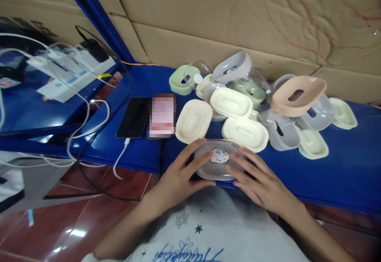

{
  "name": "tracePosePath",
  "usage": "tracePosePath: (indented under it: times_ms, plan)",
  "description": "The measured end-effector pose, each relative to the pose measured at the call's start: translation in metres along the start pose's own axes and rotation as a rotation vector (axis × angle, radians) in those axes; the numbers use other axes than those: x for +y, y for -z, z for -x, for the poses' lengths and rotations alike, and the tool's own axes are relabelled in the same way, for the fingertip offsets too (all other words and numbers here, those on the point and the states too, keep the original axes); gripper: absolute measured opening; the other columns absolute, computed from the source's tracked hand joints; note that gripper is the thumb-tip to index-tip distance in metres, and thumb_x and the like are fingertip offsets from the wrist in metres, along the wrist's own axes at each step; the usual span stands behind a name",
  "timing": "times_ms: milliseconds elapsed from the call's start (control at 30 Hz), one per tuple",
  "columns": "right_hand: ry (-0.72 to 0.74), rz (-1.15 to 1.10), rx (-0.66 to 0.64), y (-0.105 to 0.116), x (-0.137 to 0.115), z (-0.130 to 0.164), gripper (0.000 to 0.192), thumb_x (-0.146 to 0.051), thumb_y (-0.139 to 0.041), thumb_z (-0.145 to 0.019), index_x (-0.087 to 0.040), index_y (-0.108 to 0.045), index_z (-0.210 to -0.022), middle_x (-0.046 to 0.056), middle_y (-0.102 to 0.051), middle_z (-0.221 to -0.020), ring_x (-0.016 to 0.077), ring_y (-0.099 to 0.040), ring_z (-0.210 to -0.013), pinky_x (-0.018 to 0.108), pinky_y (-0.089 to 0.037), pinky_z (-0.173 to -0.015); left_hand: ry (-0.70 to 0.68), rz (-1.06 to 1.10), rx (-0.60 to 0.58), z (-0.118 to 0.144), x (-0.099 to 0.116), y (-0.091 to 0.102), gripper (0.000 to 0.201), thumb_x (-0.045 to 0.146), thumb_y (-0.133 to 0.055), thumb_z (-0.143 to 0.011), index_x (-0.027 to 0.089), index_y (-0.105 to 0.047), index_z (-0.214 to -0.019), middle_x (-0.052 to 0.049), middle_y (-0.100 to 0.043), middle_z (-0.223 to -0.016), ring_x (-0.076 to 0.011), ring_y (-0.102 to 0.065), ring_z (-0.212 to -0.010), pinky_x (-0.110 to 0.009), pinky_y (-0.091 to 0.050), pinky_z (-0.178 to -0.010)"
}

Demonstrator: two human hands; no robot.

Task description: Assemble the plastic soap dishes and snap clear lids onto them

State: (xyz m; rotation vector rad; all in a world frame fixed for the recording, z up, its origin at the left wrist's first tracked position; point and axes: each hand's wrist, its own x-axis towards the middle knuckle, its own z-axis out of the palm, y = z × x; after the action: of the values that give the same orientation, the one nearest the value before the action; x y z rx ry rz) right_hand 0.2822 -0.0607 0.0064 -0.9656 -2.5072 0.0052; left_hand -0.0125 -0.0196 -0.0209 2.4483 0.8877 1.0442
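From where I stand I count two hands and one lidded grey dish between them; the left hand grips its nine o'clock end, thumb along the near edge, a finger on the one round label; the right hand grips the three o'clock end, fingers spread over the top. The dish sits at the near edge of the blue surface (whether it rests there or is lifted slightly, I can't tell); its long axis runs nine to three, its labelled face upward.

Around it, five cream trays show clearly, the nearest at eleven and one o'clock; two green dishes lie at eleven and one; one peach dish tops the pile between one and two; at least four more grey dishes are mixed in. Two phones lie side by side toward ten; one white power strip is farther out that way.
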Motion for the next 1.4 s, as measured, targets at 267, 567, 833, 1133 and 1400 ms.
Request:
tracePosePath:
  times_ms: [267,567,833,1133,1400]
  plan:
    - [-0.036,-0.055,-0.032,0.000,0.000,0.004,0.060,-0.013,-0.065,-0.104,-0.022,-0.052,-0.161,0.009,-0.058,-0.161,0.0272,-0.035,-0.163,0.051,-0.045,-0.130,-0.003,-0.005,0.018,-0.001,0.000,0.000,0.060,0.045,-0.079,-0.096,0.020,-0.057,-0.145,-0.018,-0.050,-0.157,-0.0307,-0.055,-0.147,-0.049,-0.059,-0.117]
    - [-0.275,0.108,0.006,0.008,0.018,0.014,0.058,-0.022,-0.061,-0.108,-0.021,-0.046,-0.164,0.012,-0.062,-0.157,0.0295,-0.056,-0.147,0.054,-0.042,-0.123,0.046,-0.028,-0.017,-0.001,0.003,0.000,0.054,0.031,-0.078,-0.098,0.022,-0.053,-0.145,-0.017,-0.044,-0.158,-0.0331,-0.050,-0.149,-0.054,-0.058,-0.118]
    - [-0.328,0.083,0.021,0.020,0.004,0.055,0.042,-0.009,-0.057,-0.107,-0.026,-0.063,-0.146,0.005,-0.077,-0.126,0.0195,-0.072,-0.110,0.047,-0.041,-0.112,0.060,-0.045,-0.024,0.000,0.005,0.001,0.053,0.028,-0.075,-0.098,0.019,-0.053,-0.145,-0.019,-0.043,-0.158,-0.0346,-0.049,-0.150,-0.056,-0.059,-0.116]
    - [-0.332,0.065,0.141,0.014,-0.006,0.059,0.085,-0.041,-0.075,-0.100,-0.032,-0.031,-0.172,0.018,-0.037,-0.172,0.0394,-0.042,-0.156,0.063,-0.045,-0.118,-0.072,-0.051,-0.049,0.004,0.001,0.002,0.051,0.035,-0.073,-0.102,0.023,-0.054,-0.148,-0.017,-0.048,-0.159,-0.0339,-0.056,-0.146,-0.054,-0.063,-0.112]
    - [-0.070,-0.036,0.160,0.020,-0.009,0.022,0.083,-0.034,-0.073,-0.100,-0.032,-0.032,-0.173,0.011,-0.019,-0.182,0.0390,-0.047,-0.155,0.055,-0.060,-0.112,-0.141,0.005,0.082,0.008,0.007,0.004,0.064,0.039,-0.074,-0.101,0.029,-0.046,-0.158,-0.017,-0.038,-0.168,-0.0327,-0.045,-0.157,-0.050,-0.058,-0.117]
